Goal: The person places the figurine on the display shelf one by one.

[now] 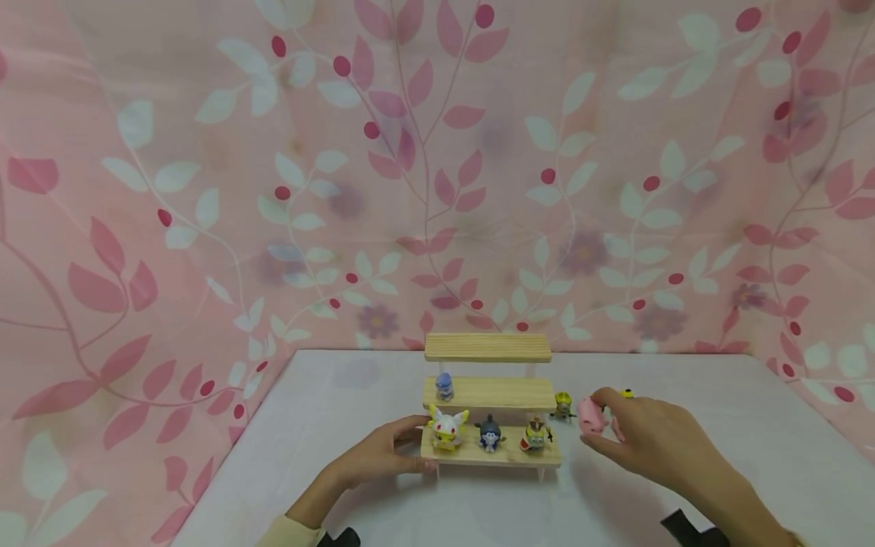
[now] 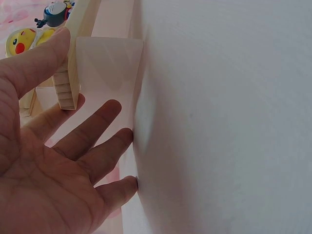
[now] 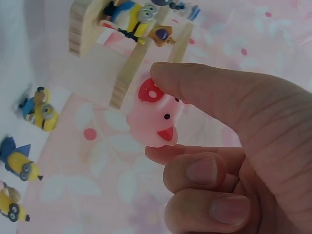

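A small three-step wooden display shelf (image 1: 491, 460) stands on the white table. My left hand (image 1: 383, 454) holds the left end of its lowest board (image 2: 66, 90) between thumb and index finger, the other fingers spread. To the shelf's right, my right hand (image 1: 649, 433) pinches a pink pig figurine (image 1: 591, 418) in the air between thumb and fingers. The pig's face, with red snout and ear (image 3: 165, 134), shows in the right wrist view. On the lowest board stand a white-and-yellow figurine (image 1: 446, 429), a dark-capped one (image 1: 490, 434) and a crowned minion figurine (image 1: 535, 434).
A blue-purple figurine (image 1: 444, 386) stands at the left of the middle board; the top board (image 1: 488, 347) is bare. Several minion figurines, one (image 1: 563, 406) beside the shelf, stand on the table to the right. A pink floral cloth (image 1: 424, 190) hangs behind.
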A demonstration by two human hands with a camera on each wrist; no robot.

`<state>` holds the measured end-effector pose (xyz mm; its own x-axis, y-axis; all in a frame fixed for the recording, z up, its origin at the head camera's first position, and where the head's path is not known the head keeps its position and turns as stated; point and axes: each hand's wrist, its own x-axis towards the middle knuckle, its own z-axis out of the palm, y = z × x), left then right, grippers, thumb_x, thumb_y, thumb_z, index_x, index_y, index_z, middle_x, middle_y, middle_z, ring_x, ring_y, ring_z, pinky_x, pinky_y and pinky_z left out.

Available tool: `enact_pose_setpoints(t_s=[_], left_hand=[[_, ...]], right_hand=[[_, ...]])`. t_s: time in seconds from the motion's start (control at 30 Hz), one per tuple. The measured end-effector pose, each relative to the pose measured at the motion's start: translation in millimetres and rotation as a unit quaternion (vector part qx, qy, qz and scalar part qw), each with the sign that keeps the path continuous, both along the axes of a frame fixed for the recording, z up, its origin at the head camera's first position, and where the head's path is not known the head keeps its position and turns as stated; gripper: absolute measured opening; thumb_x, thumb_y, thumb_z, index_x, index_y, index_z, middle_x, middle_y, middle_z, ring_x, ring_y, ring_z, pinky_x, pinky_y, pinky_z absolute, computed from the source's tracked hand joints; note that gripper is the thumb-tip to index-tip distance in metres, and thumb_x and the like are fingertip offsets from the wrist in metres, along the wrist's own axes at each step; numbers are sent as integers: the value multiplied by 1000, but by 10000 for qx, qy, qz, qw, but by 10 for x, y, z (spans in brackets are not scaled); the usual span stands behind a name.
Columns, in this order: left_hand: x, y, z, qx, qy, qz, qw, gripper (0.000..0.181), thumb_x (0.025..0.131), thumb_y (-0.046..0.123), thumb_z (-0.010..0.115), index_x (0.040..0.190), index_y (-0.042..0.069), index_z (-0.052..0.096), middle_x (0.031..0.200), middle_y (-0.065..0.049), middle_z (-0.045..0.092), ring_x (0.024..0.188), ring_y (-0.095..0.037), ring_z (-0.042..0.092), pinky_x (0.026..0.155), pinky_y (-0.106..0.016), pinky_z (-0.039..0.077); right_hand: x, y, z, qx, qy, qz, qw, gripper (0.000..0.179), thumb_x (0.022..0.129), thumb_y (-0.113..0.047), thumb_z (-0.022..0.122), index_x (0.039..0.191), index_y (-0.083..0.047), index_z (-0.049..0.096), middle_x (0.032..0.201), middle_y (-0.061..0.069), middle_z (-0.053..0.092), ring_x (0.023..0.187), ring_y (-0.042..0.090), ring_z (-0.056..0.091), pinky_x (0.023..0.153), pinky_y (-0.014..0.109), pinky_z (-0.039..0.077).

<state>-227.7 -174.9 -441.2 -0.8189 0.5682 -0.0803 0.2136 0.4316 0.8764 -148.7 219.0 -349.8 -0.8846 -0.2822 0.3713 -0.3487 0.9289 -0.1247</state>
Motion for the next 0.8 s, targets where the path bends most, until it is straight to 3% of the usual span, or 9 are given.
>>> enact_pose_setpoints(t_s=[0.43, 0.8], left_hand=[[-22, 0, -25, 30, -17, 5, 10000, 71, 84, 35, 80, 144, 16, 49, 136, -9, 57, 129, -32, 49, 106, -62, 32], [-37, -3, -40, 11, -27, -7, 10000, 70, 84, 37, 80, 144, 17, 49, 138, -8, 56, 130, -31, 49, 106, -60, 33]], right_hand=[[-89, -297, 184, 165, -283, 76, 9994, 44, 81, -50, 77, 106, -18, 62, 58, -16, 44, 51, 4, 39, 46, 25, 36], [-284, -523, 203, 37, -140, 503, 9986, 47, 80, -46, 79, 108, -13, 63, 55, -13, 41, 48, 5, 37, 43, 23, 33]])
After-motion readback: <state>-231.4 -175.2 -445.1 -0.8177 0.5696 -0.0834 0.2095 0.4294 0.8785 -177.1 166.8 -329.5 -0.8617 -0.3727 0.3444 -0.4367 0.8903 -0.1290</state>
